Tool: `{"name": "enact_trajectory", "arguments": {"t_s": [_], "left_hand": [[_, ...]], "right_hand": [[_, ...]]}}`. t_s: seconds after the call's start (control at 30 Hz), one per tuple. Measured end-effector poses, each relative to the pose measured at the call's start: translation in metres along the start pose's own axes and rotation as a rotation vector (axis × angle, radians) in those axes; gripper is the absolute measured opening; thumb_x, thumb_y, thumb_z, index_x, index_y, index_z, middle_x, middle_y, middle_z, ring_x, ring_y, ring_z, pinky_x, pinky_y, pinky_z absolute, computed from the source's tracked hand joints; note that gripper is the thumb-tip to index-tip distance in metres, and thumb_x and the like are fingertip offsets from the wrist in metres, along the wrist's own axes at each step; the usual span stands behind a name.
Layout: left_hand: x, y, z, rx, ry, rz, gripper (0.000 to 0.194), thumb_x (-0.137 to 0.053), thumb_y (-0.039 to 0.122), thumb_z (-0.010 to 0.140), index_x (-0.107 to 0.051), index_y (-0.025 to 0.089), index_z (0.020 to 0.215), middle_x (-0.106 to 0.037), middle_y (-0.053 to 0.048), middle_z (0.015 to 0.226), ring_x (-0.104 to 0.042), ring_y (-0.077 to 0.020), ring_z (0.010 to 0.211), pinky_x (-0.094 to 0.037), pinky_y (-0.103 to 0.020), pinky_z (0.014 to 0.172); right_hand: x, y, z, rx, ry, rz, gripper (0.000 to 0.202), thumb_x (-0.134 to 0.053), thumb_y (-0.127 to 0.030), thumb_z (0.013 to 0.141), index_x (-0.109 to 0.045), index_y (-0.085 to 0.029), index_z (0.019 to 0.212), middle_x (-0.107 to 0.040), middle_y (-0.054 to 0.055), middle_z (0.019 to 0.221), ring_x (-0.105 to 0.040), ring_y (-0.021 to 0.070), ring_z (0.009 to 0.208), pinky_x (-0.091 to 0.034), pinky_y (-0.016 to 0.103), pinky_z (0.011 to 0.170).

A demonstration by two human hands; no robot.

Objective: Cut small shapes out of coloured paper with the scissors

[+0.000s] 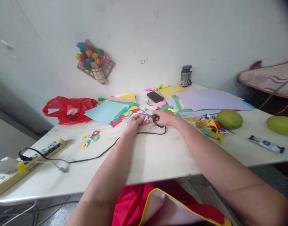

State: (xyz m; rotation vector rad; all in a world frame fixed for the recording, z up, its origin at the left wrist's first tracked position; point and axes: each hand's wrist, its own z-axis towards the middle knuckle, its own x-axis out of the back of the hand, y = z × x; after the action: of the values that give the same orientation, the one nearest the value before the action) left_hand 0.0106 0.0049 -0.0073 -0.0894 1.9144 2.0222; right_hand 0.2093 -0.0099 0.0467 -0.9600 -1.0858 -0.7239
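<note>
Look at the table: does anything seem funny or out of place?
Yes, a bit: a green fruit sits right beside messy colourful scraps on the right. Food among craft stuff looks odd. I see nothing spilled.

I read "217" [144,61] (1st char poss. Z), handwritten in red on wall [162,37] above far edge of tbl [162,157]. Print on bottle [186,74] & wrapper [266,144] nr front edge too blurry.

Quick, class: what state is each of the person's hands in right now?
Left hand: closed, holding a small pale lilac paper piece.
Right hand: closed, holding metal scissors with black handles.
</note>
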Motion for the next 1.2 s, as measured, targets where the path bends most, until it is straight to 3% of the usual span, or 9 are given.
{"name": "enact_trajectory", "arguments": {"t_s": [0.2,0.6,1.0,1.2], "left_hand": [[-0.002,0.0,-0.001,-0.002,0.012,-0.023,0.03,-0.085,0.029,0.07,-0.061,0.014,0.077,-0.073,-0.003,0.079,-0.071,-0.0149,0.067,-0.059,-0.031,0.078],[-0.008,0.002,-0.002,0.016,0.048,-0.069,0.023,-0.081,0.024,0.074,-0.061,0.014,0.076,-0.073,-0.003,0.08,-0.073,-0.0156,0.07,-0.06,-0.037,0.088],[-0.011,0.003,-0.003,0.035,0.071,-0.075,0.02,-0.081,0.024,0.075,-0.063,0.014,0.078,-0.072,-0.002,0.08,-0.072,-0.014,0.069,-0.06,-0.035,0.088],[-0.012,0.004,-0.004,0.03,0.064,-0.089,0.018,-0.08,0.022,0.076,-0.064,0.014,0.077,-0.072,-0.002,0.078,-0.071,-0.0124,0.066,-0.062,-0.033,0.086]], "right_hand": [[-0.003,0.001,0.001,0.005,0.014,-0.005,0.05,-0.076,-0.054,0.07,-0.069,-0.026,0.111,-0.074,0.002,0.09,-0.066,0.0231,0.089,-0.041,0.028,0.068],[-0.009,0.002,0.004,0.009,0.063,-0.005,0.053,-0.074,-0.059,0.071,-0.069,-0.026,0.113,-0.075,0.004,0.093,-0.067,0.0253,0.094,-0.044,0.03,0.072],[-0.011,0.001,0.005,0.017,0.084,-0.023,0.046,-0.071,-0.053,0.076,-0.07,-0.026,0.113,-0.076,0.005,0.096,-0.068,0.0243,0.092,-0.044,0.029,0.072],[-0.011,0.002,0.005,0.018,0.088,-0.023,0.05,-0.071,-0.058,0.075,-0.069,-0.026,0.113,-0.076,0.005,0.094,-0.068,0.0244,0.091,-0.044,0.029,0.071]]}}
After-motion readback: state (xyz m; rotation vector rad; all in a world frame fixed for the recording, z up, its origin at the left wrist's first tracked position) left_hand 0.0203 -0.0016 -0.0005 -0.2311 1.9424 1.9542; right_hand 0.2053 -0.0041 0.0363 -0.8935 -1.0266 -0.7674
